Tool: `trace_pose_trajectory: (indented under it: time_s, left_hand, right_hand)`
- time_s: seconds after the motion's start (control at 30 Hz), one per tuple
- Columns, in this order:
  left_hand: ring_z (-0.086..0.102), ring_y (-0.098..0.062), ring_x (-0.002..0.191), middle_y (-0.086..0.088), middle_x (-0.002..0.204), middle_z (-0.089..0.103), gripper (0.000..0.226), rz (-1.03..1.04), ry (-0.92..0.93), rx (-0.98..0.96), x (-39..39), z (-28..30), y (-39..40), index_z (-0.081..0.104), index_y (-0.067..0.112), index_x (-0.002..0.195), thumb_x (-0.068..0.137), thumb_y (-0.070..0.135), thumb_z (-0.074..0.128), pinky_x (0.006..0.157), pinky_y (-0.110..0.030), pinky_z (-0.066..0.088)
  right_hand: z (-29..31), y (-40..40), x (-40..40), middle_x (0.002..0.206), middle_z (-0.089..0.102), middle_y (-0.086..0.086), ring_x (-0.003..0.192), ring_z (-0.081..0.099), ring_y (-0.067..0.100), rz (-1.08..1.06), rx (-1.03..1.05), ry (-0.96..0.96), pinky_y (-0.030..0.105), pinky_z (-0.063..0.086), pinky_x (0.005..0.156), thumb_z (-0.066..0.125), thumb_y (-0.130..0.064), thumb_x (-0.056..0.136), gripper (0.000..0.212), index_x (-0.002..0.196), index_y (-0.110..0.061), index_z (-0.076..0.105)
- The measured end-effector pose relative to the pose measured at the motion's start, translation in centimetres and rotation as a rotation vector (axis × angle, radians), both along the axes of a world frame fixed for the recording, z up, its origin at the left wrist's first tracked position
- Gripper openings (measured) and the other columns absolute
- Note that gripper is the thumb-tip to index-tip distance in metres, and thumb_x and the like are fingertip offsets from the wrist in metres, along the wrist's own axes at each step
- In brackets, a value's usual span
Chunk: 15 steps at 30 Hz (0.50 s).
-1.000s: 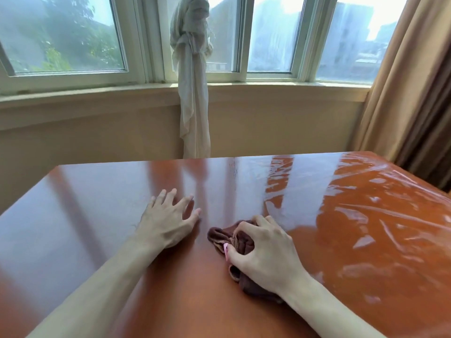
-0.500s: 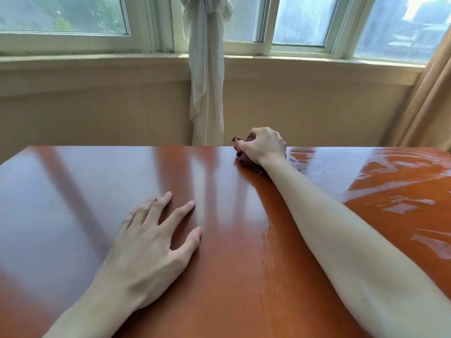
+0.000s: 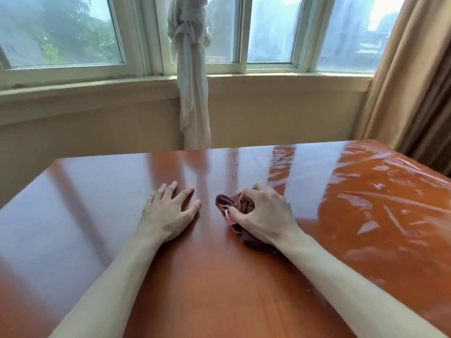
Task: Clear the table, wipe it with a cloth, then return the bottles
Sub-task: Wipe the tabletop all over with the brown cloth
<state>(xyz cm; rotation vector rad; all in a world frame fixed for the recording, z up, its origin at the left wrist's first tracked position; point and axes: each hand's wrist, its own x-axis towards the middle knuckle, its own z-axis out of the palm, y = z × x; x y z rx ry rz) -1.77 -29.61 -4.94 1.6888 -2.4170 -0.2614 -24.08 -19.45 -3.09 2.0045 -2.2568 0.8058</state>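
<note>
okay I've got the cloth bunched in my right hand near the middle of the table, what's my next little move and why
Probably sweep the cloth rightward. Your right hand grips it mid-table, and the right part of the table shows streaky patches, while your left hand lies flat, bracing you.

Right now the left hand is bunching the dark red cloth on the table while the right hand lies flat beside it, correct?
Not quite: the hands are swapped. In the head view the right hand is bunching the dark red cloth on the table, its fingers curled round it, while the left hand lies flat beside it.
</note>
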Motion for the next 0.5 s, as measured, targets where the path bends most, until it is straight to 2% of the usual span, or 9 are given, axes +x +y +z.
trace_pose_trajectory:
  time_s: [0.1,0.2,0.3,0.37,0.5]
  left_hand:
    - [0.012,-0.024,0.154,-0.002,0.167,0.016,0.066,-0.008,-0.018,0.003,0.0,0.2,0.2,0.026,0.047,0.155,0.094,0.072,0.026,0.125,-0.044,0.009]
    - [0.010,-0.025,0.154,-0.003,0.168,0.015,0.064,-0.010,-0.014,-0.004,0.0,0.0,-0.1,0.025,0.047,0.155,0.096,0.070,0.026,0.125,-0.044,0.007]
    - [0.008,-0.024,0.154,-0.004,0.168,0.015,0.066,-0.021,0.000,-0.020,0.0,-0.4,-0.2,0.023,0.047,0.155,0.093,0.072,0.022,0.125,-0.043,0.007]
    - [0.007,-0.022,0.155,-0.002,0.168,0.014,0.065,-0.016,0.013,-0.030,0.0,-0.6,-0.3,0.022,0.049,0.155,0.094,0.072,0.023,0.125,-0.041,0.007]
    - [0.011,-0.019,0.153,0.005,0.166,0.018,0.081,0.003,0.026,-0.057,0.1,-0.9,-0.5,0.024,0.053,0.152,0.078,0.079,0.007,0.124,-0.039,0.011]
  right_hand:
    - [-0.2,5.4,1.3,0.091,0.055,-0.011,0.094,0.054,0.014,0.018,-0.005,-0.018,0.036,0.050,0.078,0.051,-0.075,0.076,0.048,0.088,-0.030,0.064]
    - [-0.1,4.8,1.2,0.098,0.057,-0.013,0.101,0.055,0.013,0.022,0.007,-0.057,0.035,0.050,0.082,0.050,-0.073,0.076,0.048,0.095,-0.033,0.068]
    - [0.0,-0.2,0.1,0.101,0.060,-0.009,0.102,0.056,0.019,-0.016,0.040,-0.051,0.035,0.046,0.080,0.054,-0.070,0.077,0.046,0.098,-0.032,0.070]
    - [0.2,-5.2,-1.0,0.097,0.061,-0.004,0.098,0.059,0.026,-0.071,0.065,-0.060,0.035,0.046,0.077,0.058,-0.067,0.077,0.043,0.092,-0.028,0.070]
    - [0.6,-15.8,-3.7,0.097,0.065,0.002,0.097,0.062,0.032,-0.117,0.072,-0.059,0.037,0.046,0.075,0.062,-0.059,0.079,0.034,0.079,-0.025,0.063]
